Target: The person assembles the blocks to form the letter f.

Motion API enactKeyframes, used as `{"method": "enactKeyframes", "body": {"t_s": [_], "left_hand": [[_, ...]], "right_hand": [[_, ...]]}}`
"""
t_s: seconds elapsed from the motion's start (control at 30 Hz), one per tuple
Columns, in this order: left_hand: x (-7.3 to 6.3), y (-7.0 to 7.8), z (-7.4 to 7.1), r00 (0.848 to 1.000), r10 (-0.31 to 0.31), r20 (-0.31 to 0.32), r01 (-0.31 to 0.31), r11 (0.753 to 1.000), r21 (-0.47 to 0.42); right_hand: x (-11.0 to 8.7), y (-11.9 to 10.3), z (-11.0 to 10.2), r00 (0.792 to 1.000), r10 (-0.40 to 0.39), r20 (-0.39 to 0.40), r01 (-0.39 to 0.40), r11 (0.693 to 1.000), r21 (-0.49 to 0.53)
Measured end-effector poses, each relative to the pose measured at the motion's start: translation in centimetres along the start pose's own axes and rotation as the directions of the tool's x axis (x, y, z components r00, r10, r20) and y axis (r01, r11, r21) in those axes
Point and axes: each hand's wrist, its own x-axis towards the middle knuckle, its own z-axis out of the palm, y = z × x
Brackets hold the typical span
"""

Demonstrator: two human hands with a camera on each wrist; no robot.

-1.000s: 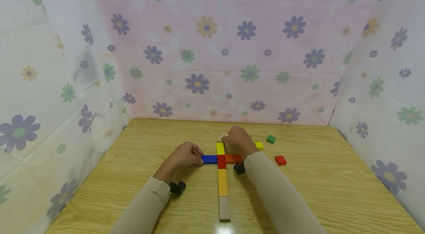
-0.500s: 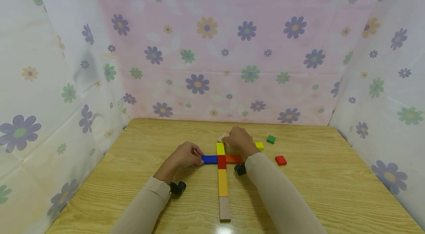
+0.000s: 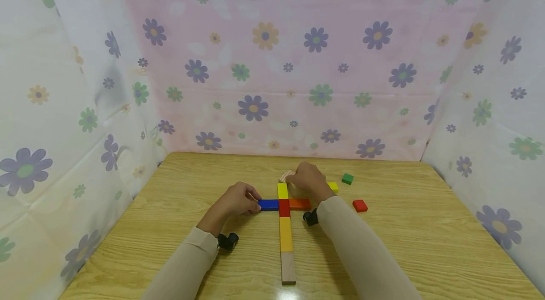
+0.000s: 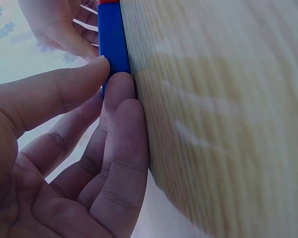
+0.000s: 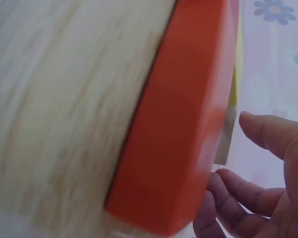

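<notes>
In the head view, several flat blocks lie as a cross on the table. My left hand [image 3: 237, 198] pinches the outer end of the blue block [image 3: 268, 204] on its left arm, thumb above and fingertips at the side [image 4: 114, 37]. My right hand [image 3: 307, 179] is at the far end, beside a pale wooden piece [image 3: 286, 176] partly hidden by it. In the right wrist view its thumb and fingers stand apart. The orange block [image 5: 171, 114] forms the right arm. Down the middle run a yellow block [image 3: 282, 190], a red one [image 3: 284, 207], an amber one [image 3: 285, 233] and a greyish wooden one [image 3: 287, 267].
Loose to the right of the cross lie a green block [image 3: 347, 178], a yellow block [image 3: 333, 187] partly behind the right hand, and a red block [image 3: 360, 205]. Flowered cloth [image 3: 272, 77] hangs behind the wooden table [image 3: 179, 172] and on both sides.
My right hand has shifted slightly to the right, away from the pale wooden piece, and overlaps more of the loose yellow block. The left hand and the blocks have stayed put.
</notes>
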Motion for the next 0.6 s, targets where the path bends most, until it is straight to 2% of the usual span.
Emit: {"method": "enactKeyframes", "body": {"t_s": [0.13, 0.4, 0.6], "left_hand": [[0.0, 0.0, 0.0, 1.0, -0.001, 0.0, 0.001, 1.0, 0.0], [0.1, 0.0, 0.0, 1.0, 0.002, 0.004, -0.002, 1.0, 0.004], [0.1, -0.1, 0.0, 1.0, 0.006, 0.008, -0.006, 1.0, -0.003]], "right_hand": [[-0.1, 0.2, -0.4, 0.999, -0.037, -0.008, 0.037, 0.999, 0.014], [-0.1, 0.7, -1.7, 0.99, -0.131, -0.042, 0.13, 0.991, -0.033], [-0.4, 1.6, -2.6, 0.981, -0.184, -0.069, 0.185, 0.983, 0.007]]}}
